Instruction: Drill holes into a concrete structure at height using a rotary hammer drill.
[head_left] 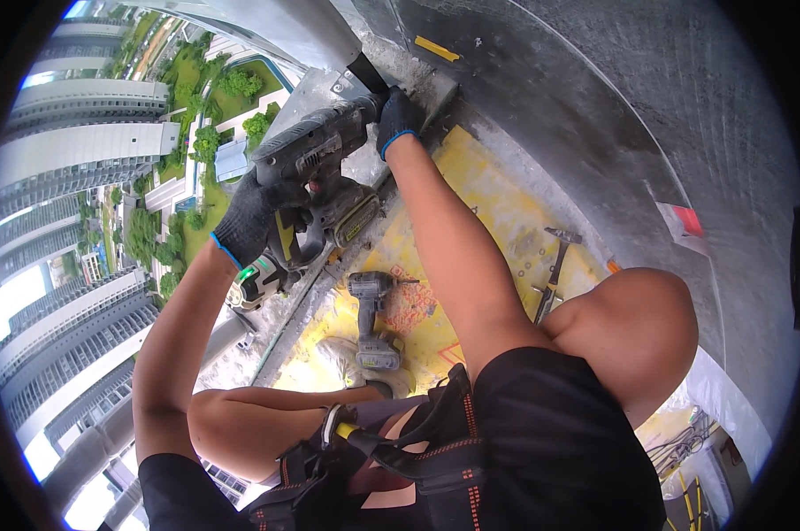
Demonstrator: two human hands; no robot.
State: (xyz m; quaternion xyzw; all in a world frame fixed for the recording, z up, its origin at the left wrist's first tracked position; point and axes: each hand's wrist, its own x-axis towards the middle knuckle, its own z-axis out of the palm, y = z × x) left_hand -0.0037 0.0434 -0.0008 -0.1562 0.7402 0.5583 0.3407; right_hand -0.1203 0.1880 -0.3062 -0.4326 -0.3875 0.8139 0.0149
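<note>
A dark grey cordless rotary hammer drill (311, 150) with a large battery is held up at the concrete ledge. My left hand (263, 212), in a dark glove with a blue cuff, is wrapped round its rear handle. At the drill's front end, my gloved right hand (401, 117) is closed, its fingers mostly hidden. Just beyond that hand, a thick grey post (316, 31) narrows to a dark lower end. Below the drill, a cordless impact driver (369, 319) stands on the yellow-stained floor (457, 190). Beside my left wrist sits a device with a green light (254, 279).
Past the ledge (298, 323) on the left is a deep drop toward lawns and tall buildings (72, 133). A hammer (555, 265) lies near the curved dark wall (594, 115), with small washers around. A yellow strip (437, 49) and red-and-white tape (685, 221) mark the wall.
</note>
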